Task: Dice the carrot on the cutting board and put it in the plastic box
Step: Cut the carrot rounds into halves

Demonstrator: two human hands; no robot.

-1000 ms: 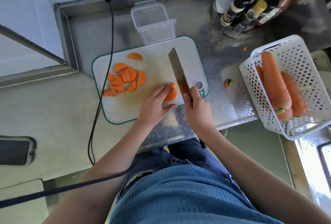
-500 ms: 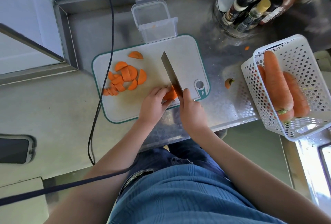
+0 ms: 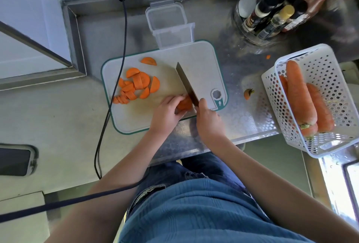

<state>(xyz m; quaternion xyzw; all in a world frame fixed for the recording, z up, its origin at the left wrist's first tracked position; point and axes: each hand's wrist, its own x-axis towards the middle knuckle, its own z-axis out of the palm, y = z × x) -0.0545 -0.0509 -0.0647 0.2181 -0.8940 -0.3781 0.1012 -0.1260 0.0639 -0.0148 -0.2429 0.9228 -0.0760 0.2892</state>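
A: Where was the carrot?

B: A carrot chunk point(image 3: 184, 103) sat at the cutting board's point(image 3: 202, 58) six o'clock edge. The left hand point(image 3: 165, 113) curled over it, fingertips pressing it down. Cut half-moon slices point(image 3: 136, 85) lay piled toward nine o'clock on the board.

A: And the other hand?

B: The right hand point(image 3: 208, 120) was wrapped tight round the handle of the knife point(image 3: 186, 83), its blade running toward eleven o'clock and resting against the chunk's right side.

A: The plastic box?

B: The plastic box point(image 3: 173, 33) stood open, touching the board's twelve o'clock edge. At three o'clock, a white basket point(image 3: 330, 62) held whole carrots point(image 3: 299, 95).
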